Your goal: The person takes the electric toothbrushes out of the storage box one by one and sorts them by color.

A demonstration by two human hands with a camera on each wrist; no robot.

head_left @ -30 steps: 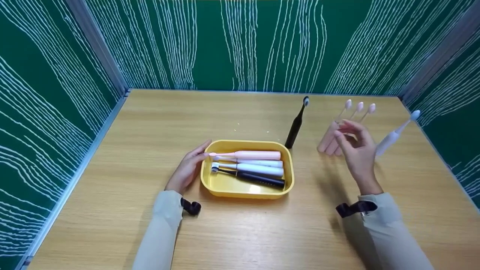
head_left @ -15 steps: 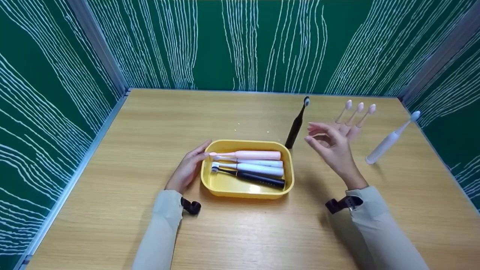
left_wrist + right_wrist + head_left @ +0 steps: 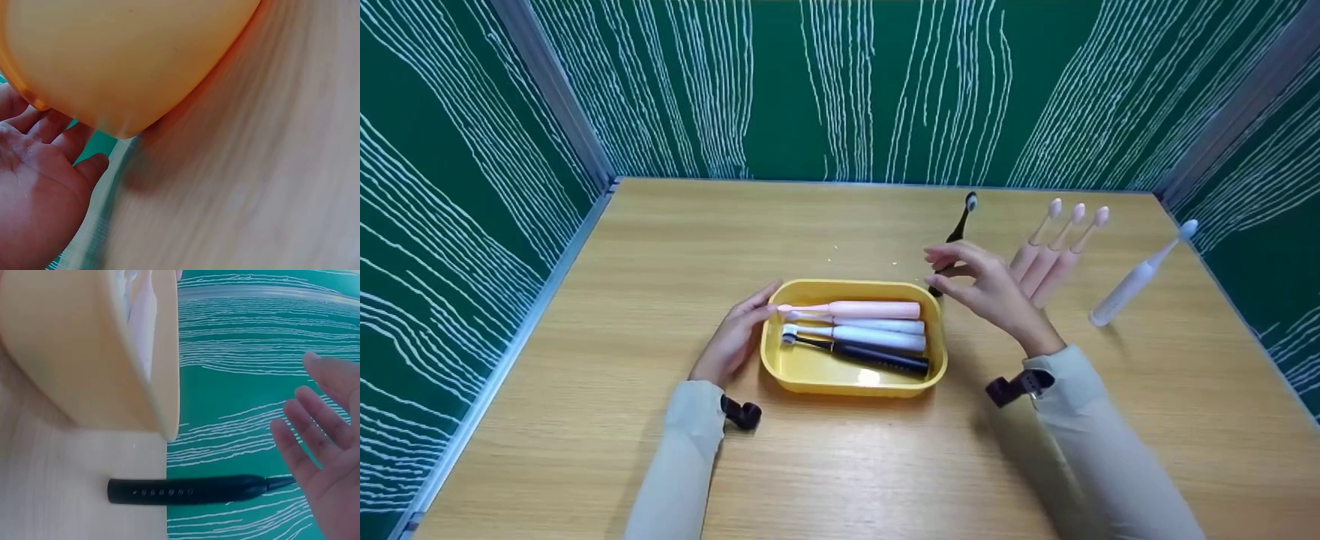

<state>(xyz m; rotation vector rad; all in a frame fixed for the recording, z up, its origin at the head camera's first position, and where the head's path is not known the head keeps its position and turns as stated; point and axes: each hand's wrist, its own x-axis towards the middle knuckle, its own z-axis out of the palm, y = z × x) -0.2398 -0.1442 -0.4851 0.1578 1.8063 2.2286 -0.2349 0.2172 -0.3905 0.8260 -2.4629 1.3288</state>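
Black toothbrush (image 3: 185, 490): apparently reach stage; right grip (image 3: 988, 287) loose, empty; pinch probably needed next. Left grip (image 3: 731, 335) relaxed against box (image 3: 825, 388).

The right hand (image 3: 990, 289) is partly hiding the standing black toothbrush (image 3: 958, 231) behind its fingers; the left wrist view is blurring the tabletop (image 3: 247, 185) beside the left fingers (image 3: 73, 140).

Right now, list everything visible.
table: one, brown, beneath all
bin: one, yellow, on table
lying toothbrushes: one pink, two whitish, one black, in bin
standing black toothbrush: one, by bin
standing pink toothbrushes: three, farther right
standing white toothbrush: one, rightmost
specks: several, pale, behind bin
walls: three, green, around table
wrist cameras: two, black, at cuffs
sleeves: two, pale grey, forearms
left hand: one, touching bin
right hand: one, by standing black toothbrush
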